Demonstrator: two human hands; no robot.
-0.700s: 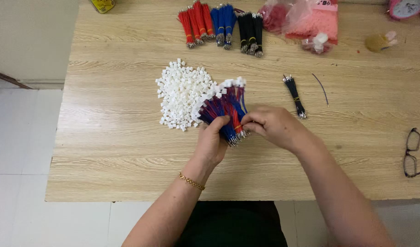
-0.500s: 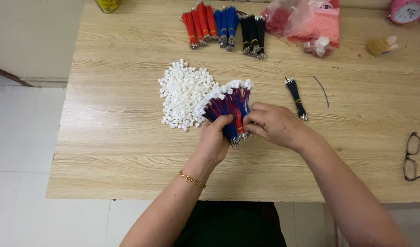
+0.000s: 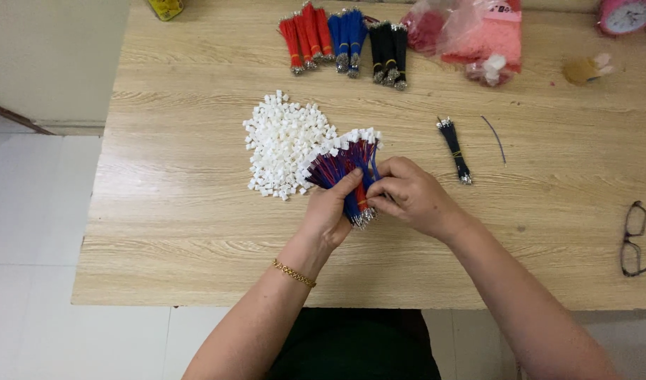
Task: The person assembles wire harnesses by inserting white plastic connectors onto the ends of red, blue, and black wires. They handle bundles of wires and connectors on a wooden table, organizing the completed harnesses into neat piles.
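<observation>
My left hand (image 3: 331, 211) grips a fanned bundle of red and blue wires (image 3: 340, 165) whose far ends carry small white plastic connectors. My right hand (image 3: 411, 195) pinches the same bundle at its right side, near the metal-tipped lower ends. Directly left of the bundle and touching it lies a pile of loose white connector housings (image 3: 284, 141) on the wooden table (image 3: 182, 211). A gold bracelet sits on my left wrist.
At the table's far edge lie tied bundles of red (image 3: 305, 32), blue (image 3: 347, 39) and black wires (image 3: 387, 49). A small black wire bundle (image 3: 454, 149) and one loose wire (image 3: 494, 137) lie to the right. Pink plastic bags (image 3: 478, 32), a pink clock (image 3: 625, 14) and eyeglasses (image 3: 634, 239) are further right.
Both hands stay on the wire bundle with only small finger shifts. The camera view has drifted slightly.
</observation>
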